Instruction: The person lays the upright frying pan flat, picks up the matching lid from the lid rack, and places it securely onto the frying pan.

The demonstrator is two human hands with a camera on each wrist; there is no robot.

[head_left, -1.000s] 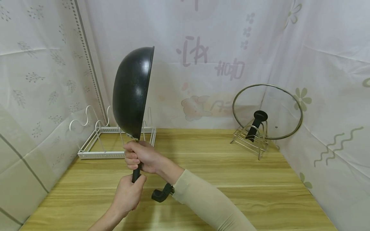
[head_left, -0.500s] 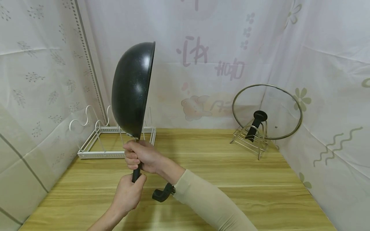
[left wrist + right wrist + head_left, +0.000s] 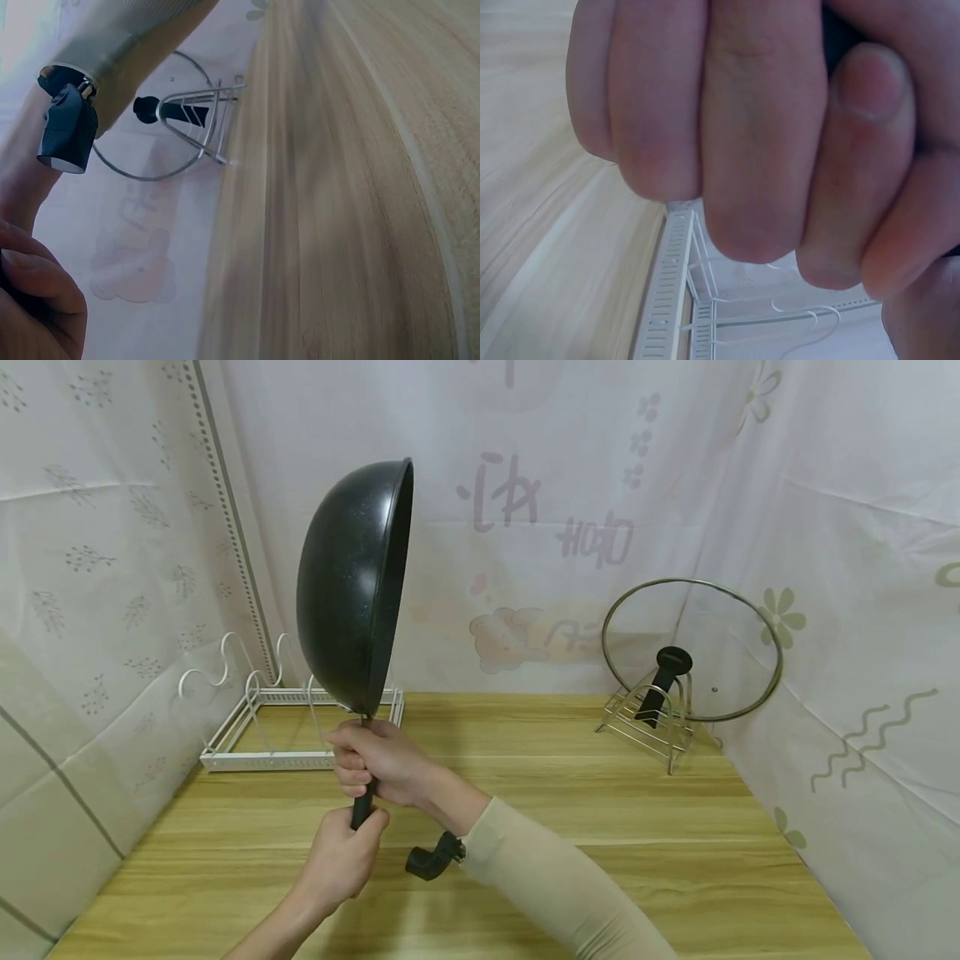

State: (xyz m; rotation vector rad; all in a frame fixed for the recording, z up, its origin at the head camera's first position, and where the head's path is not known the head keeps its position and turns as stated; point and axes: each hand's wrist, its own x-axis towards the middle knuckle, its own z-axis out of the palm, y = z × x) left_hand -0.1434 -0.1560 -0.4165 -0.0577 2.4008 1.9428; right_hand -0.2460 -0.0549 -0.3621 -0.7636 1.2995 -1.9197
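A black wok (image 3: pixel 345 585) is held upright in the air on its handle, its opening turned to the right with a sliver of the inside showing. My right hand (image 3: pixel 386 764) grips the handle just below the bowl, and in the right wrist view its curled fingers (image 3: pixel 757 135) fill the upper part. Below it, my left hand (image 3: pixel 341 856) wraps round the lower part of the black handle (image 3: pixel 362 807). Only part of the left hand (image 3: pixel 45 292) shows in the left wrist view.
Behind the wok, a white pan rack (image 3: pixel 270 762) with curved dividers stands on the wooden table (image 3: pixel 525 793). At the back right a small wire stand (image 3: pixel 667 745) holds a glass lid (image 3: pixel 738 652) with a black knob. A black camera mount (image 3: pixel 435 857) sits at the right wrist.
The wok has risen slightly and shifted right with both hands. It has turned a little, so some of its inside now shows. The lid and racks stay in place.
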